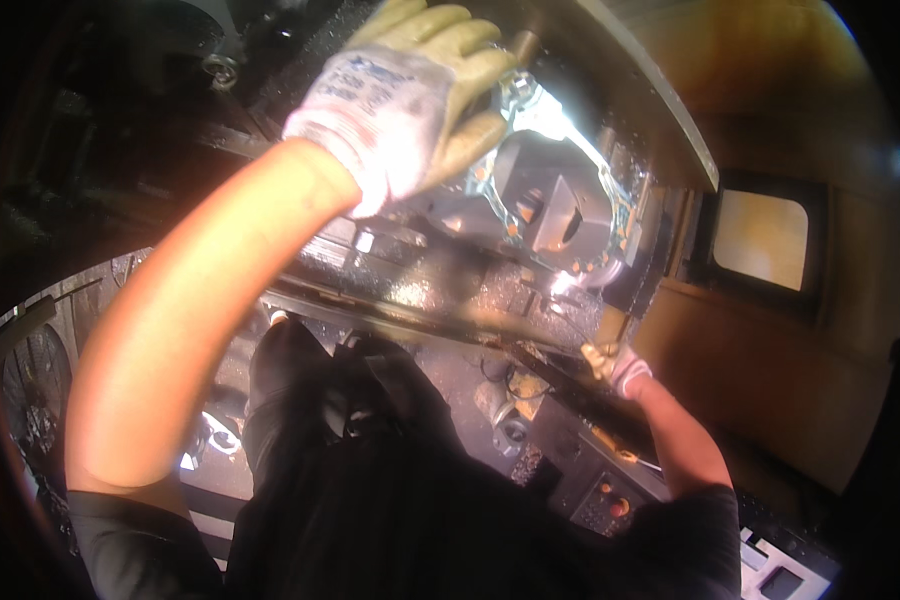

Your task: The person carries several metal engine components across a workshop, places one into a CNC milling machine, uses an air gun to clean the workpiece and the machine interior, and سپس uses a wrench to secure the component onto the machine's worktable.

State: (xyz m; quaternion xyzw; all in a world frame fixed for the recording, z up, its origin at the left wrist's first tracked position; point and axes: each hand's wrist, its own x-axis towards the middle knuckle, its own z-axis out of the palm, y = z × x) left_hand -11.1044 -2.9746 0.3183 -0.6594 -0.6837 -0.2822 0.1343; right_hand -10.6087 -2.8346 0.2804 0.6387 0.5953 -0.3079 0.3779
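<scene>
My left hand (400, 95), in a pale work glove with yellowish fingers, reaches over the machine at the top. Its fingers are stretched out, and the thumb stands apart from them. Beside the thumb and fingertips is a bright metal ring-shaped part (615, 190) with a large round opening and an uneven rim. Whether the fingertips touch it, I cannot tell. Lower right, my right hand (605, 365), also gloved, is small in the picture, with its fingers curled. A thin rod-like tool (570, 322) runs from those fingers up toward the ring part; its handle is hidden.
A wet-looking machine ledge (410, 290) strewn with small chips runs below the ring part. To the right stands a brown panel with a window (760, 240). A control panel with buttons (610, 500) is at lower right. On the floor lies a round metal part (511, 434).
</scene>
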